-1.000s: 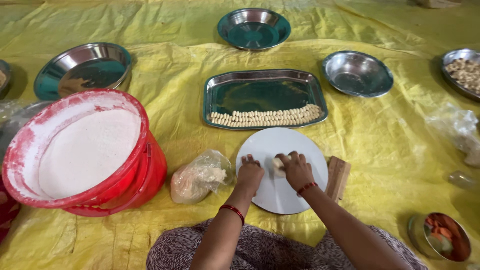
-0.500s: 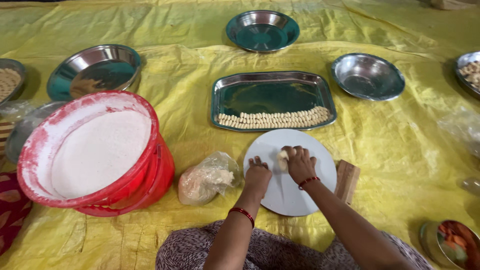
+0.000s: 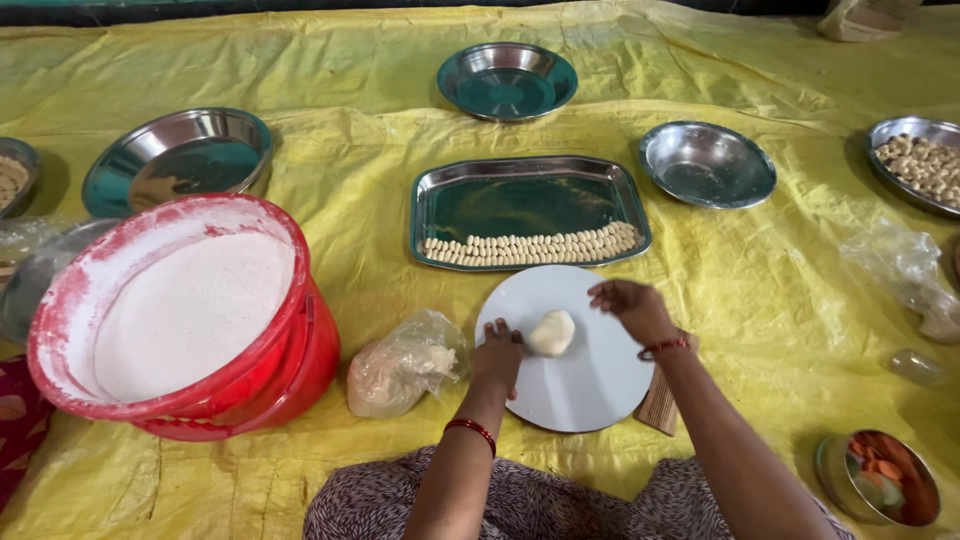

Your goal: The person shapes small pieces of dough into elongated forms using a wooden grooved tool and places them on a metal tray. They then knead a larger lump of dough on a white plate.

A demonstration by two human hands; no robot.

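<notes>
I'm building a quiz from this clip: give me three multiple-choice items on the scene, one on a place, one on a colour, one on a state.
1. Where does the dough lump lie?
A. on the round white board
B. in the red tub
C. in the tray

2. What colour is the tub of flour?
A. blue
B. red
C. green

3. How is the right hand placed?
A. pressed flat on the lump
B. gripping the tray
C. raised, fingers spread, apart from the lump

Answers: 1 A, the lump sits on the board beside the left hand. 2 B, its wall and rim are red. 3 C, bare board shows between hand and lump.
</notes>
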